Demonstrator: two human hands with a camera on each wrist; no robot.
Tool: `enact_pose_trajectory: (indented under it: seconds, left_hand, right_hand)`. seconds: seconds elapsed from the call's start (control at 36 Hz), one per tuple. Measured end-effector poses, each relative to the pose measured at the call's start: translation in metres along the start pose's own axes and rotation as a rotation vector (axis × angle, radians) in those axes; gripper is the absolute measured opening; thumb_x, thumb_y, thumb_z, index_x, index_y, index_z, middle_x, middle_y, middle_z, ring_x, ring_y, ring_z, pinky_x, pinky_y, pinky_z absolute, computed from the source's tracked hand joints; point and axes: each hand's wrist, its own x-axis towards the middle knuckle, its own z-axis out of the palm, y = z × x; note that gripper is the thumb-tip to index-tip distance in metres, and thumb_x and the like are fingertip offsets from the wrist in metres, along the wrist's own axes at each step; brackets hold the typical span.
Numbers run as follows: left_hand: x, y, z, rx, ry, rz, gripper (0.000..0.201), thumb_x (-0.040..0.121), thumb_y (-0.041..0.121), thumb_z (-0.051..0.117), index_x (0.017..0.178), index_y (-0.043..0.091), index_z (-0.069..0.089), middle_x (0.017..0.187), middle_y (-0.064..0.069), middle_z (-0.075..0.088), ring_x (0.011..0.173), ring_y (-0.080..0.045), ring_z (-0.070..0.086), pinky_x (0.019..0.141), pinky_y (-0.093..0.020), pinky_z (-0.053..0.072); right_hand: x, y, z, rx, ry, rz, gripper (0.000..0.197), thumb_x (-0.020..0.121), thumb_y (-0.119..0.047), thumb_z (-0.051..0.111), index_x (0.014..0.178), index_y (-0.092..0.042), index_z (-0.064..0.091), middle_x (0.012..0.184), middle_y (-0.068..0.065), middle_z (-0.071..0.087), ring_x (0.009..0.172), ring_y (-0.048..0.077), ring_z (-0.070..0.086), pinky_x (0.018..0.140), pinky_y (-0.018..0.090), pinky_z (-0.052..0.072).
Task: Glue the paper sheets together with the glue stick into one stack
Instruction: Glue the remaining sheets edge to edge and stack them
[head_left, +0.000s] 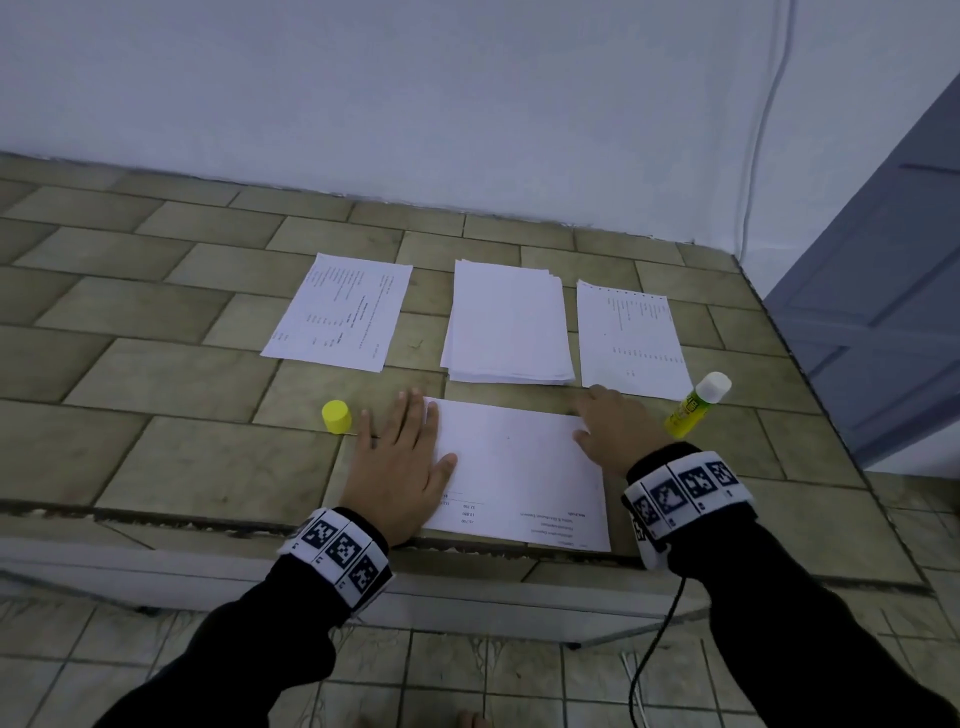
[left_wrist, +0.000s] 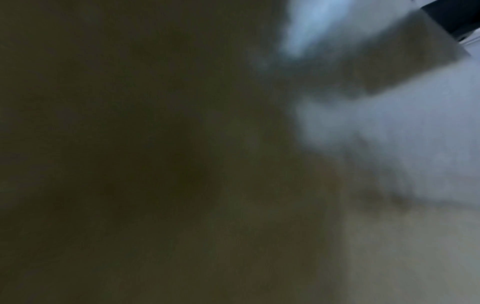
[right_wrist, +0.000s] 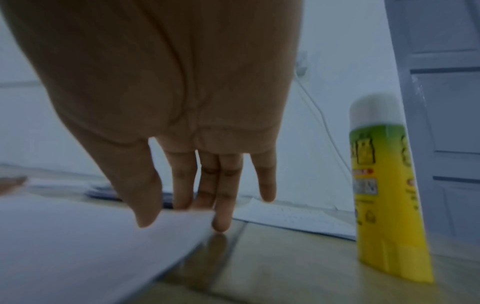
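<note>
- Left wrist view: dark and smeared, nothing sure beyond pale patches at the right.
- Print on the near sheet (head_left: 519, 467) and on 2 far printed sheets (head_left: 340, 312): too small to read.
- Label on the glue stick (right_wrist: 384, 185): blurred, unreadable.
- Near-left edge of the near sheet: hidden under the left hand (head_left: 400, 467).
- Right wrist view: right hand (right_wrist: 166, 92) cut off by the top edge.

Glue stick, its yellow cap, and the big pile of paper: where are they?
glue stick (head_left: 693, 408): head view, on its yellow body.
yellow cap (head_left: 336, 416): head view, on its side wall.
paper pile (head_left: 507, 322): head view, middle of the top sheet.
</note>
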Motion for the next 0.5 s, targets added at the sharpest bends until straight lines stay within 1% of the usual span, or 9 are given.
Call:
enact_pose_trajectory:
  seconds: [0.06,0.08,0.17,0.22,0.25,0.33,0.39,0.42,0.5]
  left_hand:
    - [-0.001,-0.001,0.001,0.002,-0.003,0.01,0.074,0.099,0.052,0.011,0.145,0.002,0.041,0.153,-0.019,0.036,0.142,-0.033,0.034,0.108,-0.065,0.03]
    - [-0.001,-0.001,0.001,-0.004,-0.006,0.014,0.078,0.099,0.055,0.005,0.146,0.002,0.038,0.155,-0.018,0.032,0.144,-0.032,0.031,0.109,-0.064,0.027]
    - [-0.001,-0.001,0.0,-0.03,-0.017,0.018,0.093,0.091,0.064,-0.014,0.153,0.006,0.022,0.162,-0.015,0.013,0.15,-0.029,0.012,0.116,-0.061,0.01]
    - [0.0,-0.001,-0.002,-0.036,-0.004,0.025,0.096,0.086,0.068,-0.019,0.155,0.009,0.014,0.163,-0.013,0.004,0.151,-0.027,0.004,0.118,-0.06,0.005]
    - [-0.001,-0.001,-0.003,-0.045,-0.002,0.029,0.096,0.085,0.068,-0.02,0.156,0.011,0.01,0.163,-0.012,0.0,0.151,-0.027,0.002,0.118,-0.059,0.004]
    - [-0.002,0.0,-0.003,-0.076,0.019,0.033,0.092,0.087,0.069,-0.018,0.156,0.013,0.003,0.163,-0.01,-0.005,0.151,-0.025,-0.001,0.118,-0.059,0.004]
    - [-0.002,0.0,-0.003,-0.107,0.032,0.024,0.093,0.087,0.07,-0.015,0.156,0.011,0.002,0.163,-0.009,-0.005,0.151,-0.022,-0.004,0.119,-0.058,0.002]
    - [-0.002,0.0,-0.003,-0.12,0.028,0.018,0.095,0.085,0.072,-0.015,0.156,0.01,0.001,0.163,-0.008,-0.007,0.15,-0.02,-0.007,0.119,-0.057,0.0]
    - [-0.002,0.001,-0.003,-0.131,0.021,0.005,0.103,0.08,0.075,-0.02,0.155,0.006,-0.005,0.163,-0.007,-0.011,0.149,-0.016,-0.014,0.12,-0.054,-0.005]
  right_hand:
    - [0.005,0.002,-0.001,0.03,-0.008,-0.003,0.028,0.099,-0.021,0.045,0.122,-0.006,0.047,0.127,0.013,0.046,0.116,0.027,0.048,0.094,0.038,0.043]
    - [0.007,0.003,-0.002,0.06,-0.015,-0.005,0.026,0.099,-0.019,0.044,0.12,-0.005,0.048,0.125,0.014,0.047,0.115,0.028,0.048,0.092,0.037,0.043]
    - [0.007,0.009,-0.01,0.178,-0.03,-0.008,0.018,0.099,-0.014,0.044,0.112,-0.005,0.052,0.118,0.014,0.053,0.108,0.027,0.051,0.084,0.031,0.041]
    - [0.001,0.015,-0.02,0.273,0.01,-0.011,0.009,0.096,-0.011,0.046,0.1,-0.01,0.054,0.105,0.009,0.058,0.096,0.024,0.054,0.075,0.027,0.04]
    - [-0.003,0.019,-0.026,0.312,0.038,-0.016,0.008,0.095,-0.01,0.046,0.094,-0.013,0.054,0.097,0.005,0.058,0.089,0.021,0.054,0.07,0.025,0.04]
    - [-0.013,0.032,-0.05,0.407,0.114,-0.032,0.01,0.094,-0.01,0.051,0.088,-0.014,0.057,0.084,-0.003,0.058,0.069,0.01,0.056,0.057,0.015,0.039]
    - [-0.017,0.041,-0.068,0.502,0.16,-0.015,0.01,0.093,-0.01,0.054,0.087,-0.013,0.061,0.083,-0.003,0.062,0.062,0.01,0.061,0.054,0.017,0.043]
    - [-0.017,0.045,-0.075,0.557,0.193,0.0,0.01,0.092,-0.009,0.055,0.086,-0.013,0.062,0.082,-0.002,0.064,0.062,0.013,0.064,0.056,0.02,0.047]
    - [-0.008,0.056,-0.086,0.789,0.328,0.051,0.013,0.09,-0.004,0.058,0.082,-0.013,0.063,0.077,0.004,0.069,0.064,0.025,0.07,0.067,0.035,0.057]
